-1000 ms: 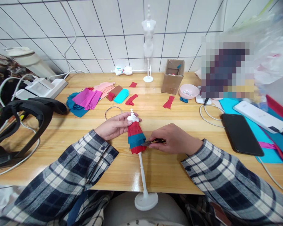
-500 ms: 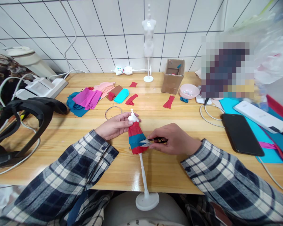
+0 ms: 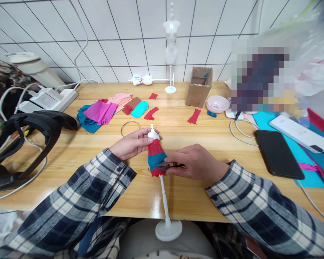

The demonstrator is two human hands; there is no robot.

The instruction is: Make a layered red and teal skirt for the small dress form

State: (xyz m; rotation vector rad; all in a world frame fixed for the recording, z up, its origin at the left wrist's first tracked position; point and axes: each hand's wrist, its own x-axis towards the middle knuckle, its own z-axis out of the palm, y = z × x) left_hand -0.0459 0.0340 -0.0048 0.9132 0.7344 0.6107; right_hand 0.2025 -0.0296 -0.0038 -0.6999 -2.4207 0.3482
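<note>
My left hand (image 3: 136, 143) is closed around the upper body of a small white mannequin (image 3: 153, 134), tilted with its round base (image 3: 169, 230) toward me. A red paper dress (image 3: 155, 145) with a blue band (image 3: 156, 159) across its lower part covers the mannequin. In my right hand (image 3: 196, 162) is a pair of thread snips (image 3: 164, 166), gripped between thumb and fingers. The blades lie against the dress at the blue band's lower edge; whether they pass through the paper I cannot tell.
Coloured crepe paper (image 3: 101, 111) and red scraps (image 3: 151, 113) lie beyond my hands. A second mannequin (image 3: 171, 43), a cardboard box (image 3: 199, 86) and a pink bowl (image 3: 218, 103) stand at the back. A black phone (image 3: 279, 154) lies right; a black headset-like frame (image 3: 29, 144) sits left.
My right hand has moved slightly left, bringing the snips' blades further over the dress, and the blades look closer together. The left hand keeps its hold on the mannequin.
</note>
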